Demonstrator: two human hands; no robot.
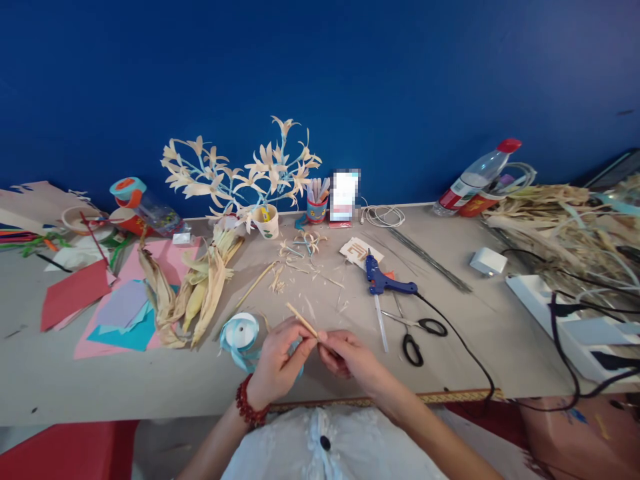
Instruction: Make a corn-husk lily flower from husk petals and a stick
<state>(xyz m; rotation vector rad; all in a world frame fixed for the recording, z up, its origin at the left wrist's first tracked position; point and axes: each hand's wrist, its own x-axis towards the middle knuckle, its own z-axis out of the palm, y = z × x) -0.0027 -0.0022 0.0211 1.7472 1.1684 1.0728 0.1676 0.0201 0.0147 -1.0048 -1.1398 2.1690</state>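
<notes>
- A thin pale stick [302, 320] is held just above the tabletop [150, 383], near the front edge. It's tilted, w/ the free end pointing up and left.
- Left hand [277, 363]: the fingers [301, 348] are pinched on the stick's lower part. A red bead bracelet [247, 403] is worn on that wrist.
- Right hand [347, 357]: the fingers [325, 337] are pressed together and pinch the stick's lower end from the other side, touching the left fingertips.
- A light-blue ribbon spool [240, 332] is seen just beside the left hand, partly hidden by it.
- Scissors [415, 337] and a blue glue gun [383, 281] are laid near the right hand, cord trailing off to the right.
- Dried corn husks [200, 293] are piled further left, next to coloured paper [125, 313].
- A husk flower arrangement [250, 173] is stood in a cup at the back, by the blue wall.
</notes>
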